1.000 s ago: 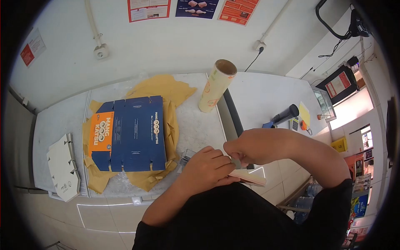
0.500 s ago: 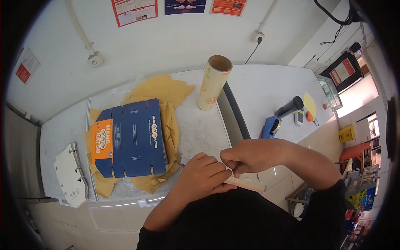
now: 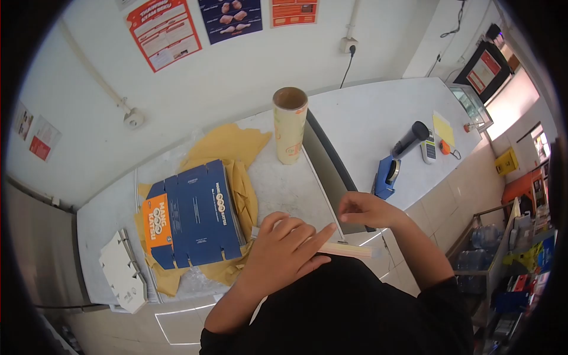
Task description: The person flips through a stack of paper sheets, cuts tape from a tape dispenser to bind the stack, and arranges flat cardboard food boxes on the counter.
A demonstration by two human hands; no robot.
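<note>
The marbled bench (image 3: pixel 281 192) is carrying crumpled brown paper (image 3: pixel 228 142), which is spreading under a stack of flat blue-and-orange cardboard (image 3: pixel 198 219); flat white cardboard (image 3: pixel 124 275) is lying at its left end; a large roll (image 3: pixel 289 139) is standing upright near the right edge; the white bench (image 3: pixel 355 121) beyond is holding a blue tape dispenser (image 3: pixel 384 182), a dark cylinder (image 3: pixel 409 141), a small keypad device (image 3: pixel 429 152), an orange object (image 3: pixel 445 147) and yellow paper (image 3: pixel 442 129)

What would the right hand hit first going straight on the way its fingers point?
Probably the outstretched index finger of the left hand. Depth between them is unclear, so the right hand might pass over it.
</note>
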